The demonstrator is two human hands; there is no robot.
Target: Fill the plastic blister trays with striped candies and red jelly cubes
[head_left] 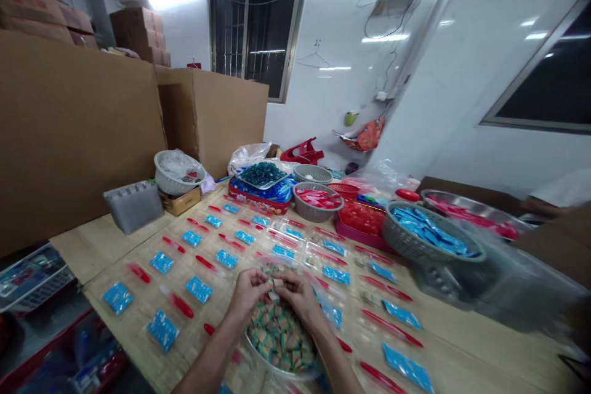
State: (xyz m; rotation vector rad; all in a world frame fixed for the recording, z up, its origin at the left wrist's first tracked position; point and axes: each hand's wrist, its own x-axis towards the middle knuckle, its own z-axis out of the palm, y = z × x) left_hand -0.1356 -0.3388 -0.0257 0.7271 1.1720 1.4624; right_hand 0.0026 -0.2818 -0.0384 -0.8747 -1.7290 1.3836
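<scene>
the left hand (249,293) and right hand (300,295) are held close, fingers curled together, apparently clamped on a small wrapped sweet (277,282); a heap of similar sweets (279,335) is held just below them in a metal bowl (272,364), set on a bamboo mat (138,345).

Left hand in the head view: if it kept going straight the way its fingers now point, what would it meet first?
Probably the right hand, which faces the left hand just above the bowl of small wrapped pieces. A small piece between them may come first; the depth is hard to judge.
</scene>
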